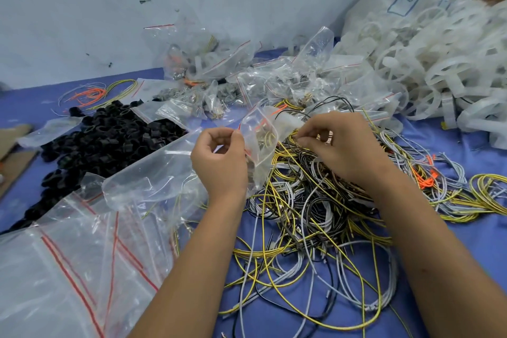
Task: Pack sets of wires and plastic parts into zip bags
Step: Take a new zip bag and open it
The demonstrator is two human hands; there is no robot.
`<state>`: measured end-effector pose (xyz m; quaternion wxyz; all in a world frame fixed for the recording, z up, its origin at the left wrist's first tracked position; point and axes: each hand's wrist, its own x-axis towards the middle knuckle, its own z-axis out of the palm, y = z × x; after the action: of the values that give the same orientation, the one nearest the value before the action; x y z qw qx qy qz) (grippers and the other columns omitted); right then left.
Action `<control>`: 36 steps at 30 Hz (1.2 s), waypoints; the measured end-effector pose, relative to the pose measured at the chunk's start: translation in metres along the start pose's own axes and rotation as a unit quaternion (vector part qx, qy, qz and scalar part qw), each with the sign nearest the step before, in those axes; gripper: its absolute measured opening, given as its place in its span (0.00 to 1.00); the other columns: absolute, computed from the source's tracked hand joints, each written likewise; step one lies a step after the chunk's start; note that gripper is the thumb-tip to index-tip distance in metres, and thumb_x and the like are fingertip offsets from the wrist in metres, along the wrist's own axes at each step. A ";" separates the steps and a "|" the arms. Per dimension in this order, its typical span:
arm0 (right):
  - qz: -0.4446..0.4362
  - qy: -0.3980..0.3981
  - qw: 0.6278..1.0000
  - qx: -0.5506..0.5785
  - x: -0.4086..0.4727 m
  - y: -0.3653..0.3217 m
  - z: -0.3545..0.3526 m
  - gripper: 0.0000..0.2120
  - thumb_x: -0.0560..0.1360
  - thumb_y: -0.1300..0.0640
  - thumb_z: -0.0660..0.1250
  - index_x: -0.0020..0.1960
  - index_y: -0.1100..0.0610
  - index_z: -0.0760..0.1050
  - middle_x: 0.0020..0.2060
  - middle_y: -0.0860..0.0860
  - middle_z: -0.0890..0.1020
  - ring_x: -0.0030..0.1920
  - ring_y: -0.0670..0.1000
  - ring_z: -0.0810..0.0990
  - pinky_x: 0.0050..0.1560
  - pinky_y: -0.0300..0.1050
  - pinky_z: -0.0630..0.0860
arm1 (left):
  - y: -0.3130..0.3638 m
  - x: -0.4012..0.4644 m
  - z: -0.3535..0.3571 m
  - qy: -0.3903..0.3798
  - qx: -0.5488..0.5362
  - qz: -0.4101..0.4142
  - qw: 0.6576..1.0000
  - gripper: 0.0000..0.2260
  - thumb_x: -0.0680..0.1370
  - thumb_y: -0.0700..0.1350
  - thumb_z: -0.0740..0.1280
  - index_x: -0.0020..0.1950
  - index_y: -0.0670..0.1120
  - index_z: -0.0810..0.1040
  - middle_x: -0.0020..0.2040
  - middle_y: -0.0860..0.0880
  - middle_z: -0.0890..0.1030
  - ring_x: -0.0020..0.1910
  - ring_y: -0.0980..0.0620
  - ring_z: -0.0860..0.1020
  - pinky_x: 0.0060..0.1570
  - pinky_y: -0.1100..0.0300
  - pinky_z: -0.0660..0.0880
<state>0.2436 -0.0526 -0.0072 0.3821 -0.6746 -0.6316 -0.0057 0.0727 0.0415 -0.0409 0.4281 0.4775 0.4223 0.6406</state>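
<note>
Between the two hands, a small clear zip bag with a red seal line (259, 143) is held upright, its edge pinched in the left hand (219, 159). Right hand (340, 145), fingers narrowed, plucks at the tangled heap of yellow, grey and black wires (310, 214) beneath it. Step looks like filling: wires, orange ends showing, already sit inside the bag. Next move probably needs one loop freed and fed into the mouth. Plastic thin, creased.
</note>
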 end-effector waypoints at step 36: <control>0.209 0.293 0.831 0.425 0.004 -0.003 -0.007 0.05 0.75 0.61 0.76 0.46 0.61 0.81 0.32 0.53 0.83 0.26 0.47 0.74 0.24 0.39 0.69 | 0.004 -0.012 -0.004 -0.156 -0.001 0.050 0.986 0.05 0.76 0.39 0.74 0.45 0.46 0.79 0.38 0.46 0.82 0.32 0.44 0.80 0.31 0.56 0.77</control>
<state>0.2451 -0.0529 0.0013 0.7900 -0.5287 -0.2740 0.1462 0.0698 0.0288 -0.0408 0.4570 0.5916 0.3253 0.5791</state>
